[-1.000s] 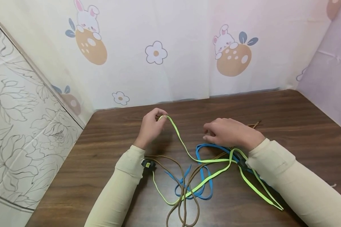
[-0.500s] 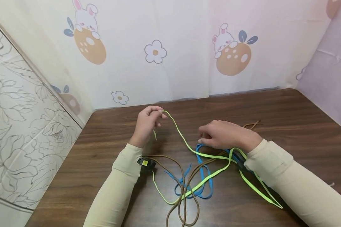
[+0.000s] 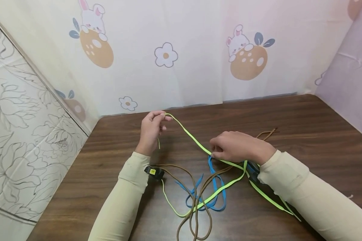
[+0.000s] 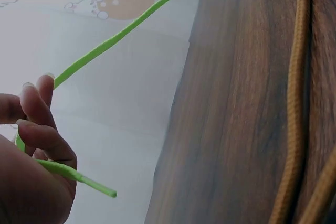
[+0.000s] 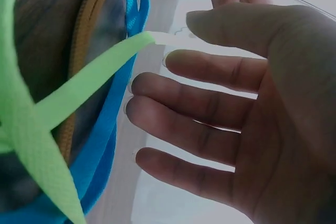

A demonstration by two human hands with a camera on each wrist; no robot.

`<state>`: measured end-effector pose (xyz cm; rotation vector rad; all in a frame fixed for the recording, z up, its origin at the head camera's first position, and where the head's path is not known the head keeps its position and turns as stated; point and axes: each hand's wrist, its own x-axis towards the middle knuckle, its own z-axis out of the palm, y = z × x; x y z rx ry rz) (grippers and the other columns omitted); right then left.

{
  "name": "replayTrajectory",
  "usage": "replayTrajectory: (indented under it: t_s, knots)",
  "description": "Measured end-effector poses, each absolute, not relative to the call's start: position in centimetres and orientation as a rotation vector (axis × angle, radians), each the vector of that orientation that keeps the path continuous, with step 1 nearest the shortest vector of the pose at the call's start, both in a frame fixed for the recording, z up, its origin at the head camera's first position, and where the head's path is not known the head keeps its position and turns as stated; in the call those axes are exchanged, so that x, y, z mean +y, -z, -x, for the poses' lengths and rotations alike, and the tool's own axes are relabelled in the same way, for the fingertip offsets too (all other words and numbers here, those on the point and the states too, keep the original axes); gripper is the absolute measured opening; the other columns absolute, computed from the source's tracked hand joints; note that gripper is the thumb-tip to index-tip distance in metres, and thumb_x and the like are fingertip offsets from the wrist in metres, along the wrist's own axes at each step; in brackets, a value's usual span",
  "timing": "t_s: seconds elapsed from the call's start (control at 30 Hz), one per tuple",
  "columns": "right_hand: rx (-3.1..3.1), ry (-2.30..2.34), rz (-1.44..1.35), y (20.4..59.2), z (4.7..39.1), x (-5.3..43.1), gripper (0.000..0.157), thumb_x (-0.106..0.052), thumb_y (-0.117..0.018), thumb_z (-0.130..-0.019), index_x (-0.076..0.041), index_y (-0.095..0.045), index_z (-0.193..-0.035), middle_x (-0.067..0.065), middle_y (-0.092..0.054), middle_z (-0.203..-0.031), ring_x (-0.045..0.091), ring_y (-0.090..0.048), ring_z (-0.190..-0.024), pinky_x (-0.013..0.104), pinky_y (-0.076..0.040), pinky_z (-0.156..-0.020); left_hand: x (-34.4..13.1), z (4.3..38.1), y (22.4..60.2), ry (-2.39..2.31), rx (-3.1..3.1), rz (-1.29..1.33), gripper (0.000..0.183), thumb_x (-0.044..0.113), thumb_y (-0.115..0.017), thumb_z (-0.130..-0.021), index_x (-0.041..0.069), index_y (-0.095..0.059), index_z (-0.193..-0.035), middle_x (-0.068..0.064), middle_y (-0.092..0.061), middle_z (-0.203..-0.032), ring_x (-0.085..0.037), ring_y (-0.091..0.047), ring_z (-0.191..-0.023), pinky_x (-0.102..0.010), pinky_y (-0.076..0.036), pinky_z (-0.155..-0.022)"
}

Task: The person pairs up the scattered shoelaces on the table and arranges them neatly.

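Note:
My left hand [image 3: 150,130] is raised above the table's back left and pinches a flat yellow-green shoelace [image 3: 187,133] close to its end. The short tip hangs below the fingers [image 4: 50,140] in the left wrist view. From there the lace slopes down to the right, passing close by my right hand [image 3: 241,146]. In the right wrist view, the right fingers [image 5: 186,124] are loosely extended and hold nothing. Beside them run a blue shoelace [image 5: 105,129] and a round brown shoelace [image 4: 297,66], seen in the left wrist view. Several strands cross near the right wrist.
Looped blue, brown and green strands lie tangled on the brown wooden table [image 3: 114,147] between the forearms. Brown lace ends [image 3: 270,134] stick out beyond the right hand. A patterned wall covering [image 3: 193,67] stands behind the table's back edge.
My left hand has drawn left and slightly up with the green lace, so the strand is straighter. The right hand has shifted slightly left and toward me, beside the lace.

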<state>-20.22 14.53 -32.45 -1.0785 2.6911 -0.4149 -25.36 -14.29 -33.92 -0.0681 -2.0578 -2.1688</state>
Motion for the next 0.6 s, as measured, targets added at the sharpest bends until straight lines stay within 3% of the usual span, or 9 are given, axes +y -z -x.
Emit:
replayTrajectory:
  t_s: [0.37, 0.47, 0.6]
  knots:
    - [2.675, 0.334, 1.047, 32.77, 20.23, 14.49, 0.012, -0.030, -0.071, -0.095, -0.019, -0.071, -0.101, -0.012, -0.056, -0.074, 0.005, -0.052, -0.063, 0.030, -0.045, -0.059, -14.91, 25.90, 34.01, 2.195, -1.970, 0.001, 0.018, 0.015, -0.054, -0.103, 0.002, -0.059, -0.116, -0.008, -0.074, -0.098, -0.011, -0.056, -0.055, -0.022, -0.040, -0.049]
    - [2.658, 0.318, 1.039, 32.82, 20.14, 14.50, 0.009, -0.028, -0.071, -0.095, -0.020, -0.069, -0.092, -0.010, -0.055, -0.071, 0.006, -0.050, -0.060, 0.030, -0.043, -0.057, -15.04, 25.99, 34.10, 2.186, -1.953, -0.020, 0.019, 0.015, -0.053, -0.104, 0.001, -0.059, -0.116, -0.010, -0.074, -0.102, -0.011, -0.058, -0.055, -0.020, -0.041, -0.048]
    - [2.650, 0.260, 1.024, 32.85, 20.10, 14.50, 0.017, -0.025, -0.072, -0.095, -0.022, -0.063, -0.080, -0.008, -0.054, -0.067, 0.008, -0.048, -0.056, 0.029, -0.040, -0.055, -15.29, 25.98, 34.09, 2.185, -1.922, -0.024, 0.017, 0.016, -0.052, -0.104, 0.004, -0.058, -0.115, -0.013, -0.073, -0.106, -0.010, -0.059, -0.056, -0.020, -0.042, -0.047]
